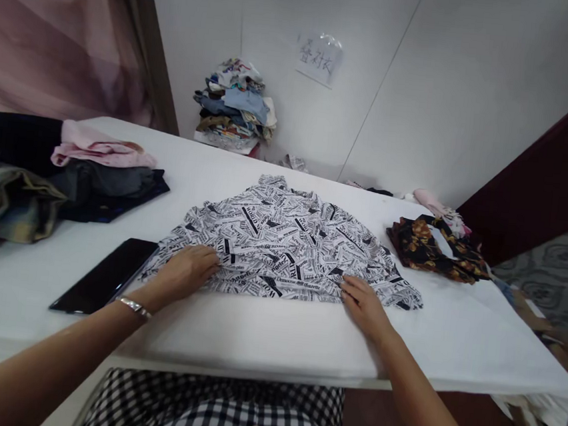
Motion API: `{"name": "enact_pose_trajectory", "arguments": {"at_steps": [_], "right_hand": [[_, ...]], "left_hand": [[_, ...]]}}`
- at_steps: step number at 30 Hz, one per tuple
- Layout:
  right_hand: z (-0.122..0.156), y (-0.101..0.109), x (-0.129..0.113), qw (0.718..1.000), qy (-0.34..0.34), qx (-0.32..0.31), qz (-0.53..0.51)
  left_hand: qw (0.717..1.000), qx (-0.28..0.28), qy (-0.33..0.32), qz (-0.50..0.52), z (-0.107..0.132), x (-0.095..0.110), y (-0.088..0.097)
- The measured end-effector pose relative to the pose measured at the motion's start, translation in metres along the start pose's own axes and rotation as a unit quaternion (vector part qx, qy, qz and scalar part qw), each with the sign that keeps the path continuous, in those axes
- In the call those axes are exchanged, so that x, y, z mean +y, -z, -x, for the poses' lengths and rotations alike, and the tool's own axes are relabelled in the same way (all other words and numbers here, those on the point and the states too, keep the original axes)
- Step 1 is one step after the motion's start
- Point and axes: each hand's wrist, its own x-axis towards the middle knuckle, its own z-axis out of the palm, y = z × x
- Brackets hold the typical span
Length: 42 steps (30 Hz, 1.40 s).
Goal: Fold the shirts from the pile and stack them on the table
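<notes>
A white shirt (281, 239) with black newspaper-style print lies spread and folded across the table, its straight edge towards me. My left hand (188, 271) is closed on the cloth near the left end of that edge, with the thumb mostly hidden. Near the right end, my right hand (363, 304) has its fingers over the cloth and the thumb at the edge, closed on it. A silver bracelet (134, 307) circles my left wrist.
On the white table (262, 338), a black flat board (107, 276) lies left of the shirt. Heaped clothes (101, 175) are at far left, a folded dark floral garment (436, 248) at right. Behind stands a tall clothes stack (238, 108); a paper sign (319, 57) hangs on the wall.
</notes>
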Motion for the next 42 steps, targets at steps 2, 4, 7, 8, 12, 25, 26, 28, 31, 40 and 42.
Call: {"name": "enact_pose_trajectory", "arguments": {"at_steps": [2, 4, 7, 8, 12, 25, 26, 28, 31, 40, 42], "right_hand": [[0.004, 0.000, 0.002, 1.000, -0.017, 0.018, -0.018], [0.007, 0.000, 0.003, 0.997, -0.045, 0.033, -0.046], [0.006, 0.001, 0.004, 0.991, -0.083, 0.045, -0.092], [0.003, 0.002, 0.005, 0.989, -0.091, 0.050, -0.104], [-0.017, 0.012, 0.003, 0.984, -0.104, 0.082, -0.119], [-0.003, 0.017, 0.001, 0.998, 0.012, 0.020, -0.054], [0.002, 0.014, 0.001, 0.999, -0.002, 0.002, -0.054], [0.010, 0.011, 0.000, 0.998, -0.036, -0.013, -0.048], [0.020, 0.014, -0.001, 0.997, -0.074, -0.021, -0.019], [0.059, 0.049, 0.050, 0.993, -0.063, -0.004, 0.104], [0.063, 0.059, 0.062, 0.991, -0.068, 0.012, 0.113]], "left_hand": [[1.000, 0.015, 0.009, 0.004, 0.003, -0.002, 0.002], [0.999, 0.026, 0.005, 0.038, 0.005, -0.005, 0.004], [0.994, 0.029, 0.033, 0.099, 0.002, -0.009, 0.011], [0.992, 0.022, 0.057, 0.107, -0.003, -0.011, 0.015], [0.995, 0.026, 0.085, 0.039, -0.035, -0.011, 0.044], [0.996, 0.030, -0.040, -0.074, -0.003, -0.015, 0.027], [0.997, 0.022, -0.035, -0.062, 0.006, -0.018, 0.018], [0.999, 0.021, -0.017, -0.043, 0.018, -0.023, 0.007], [1.000, 0.020, 0.008, -0.021, 0.026, -0.026, 0.005], [1.000, -0.026, 0.003, 0.011, 0.034, -0.031, 0.003], [1.000, -0.019, 0.002, 0.007, 0.031, -0.036, -0.003]]}}
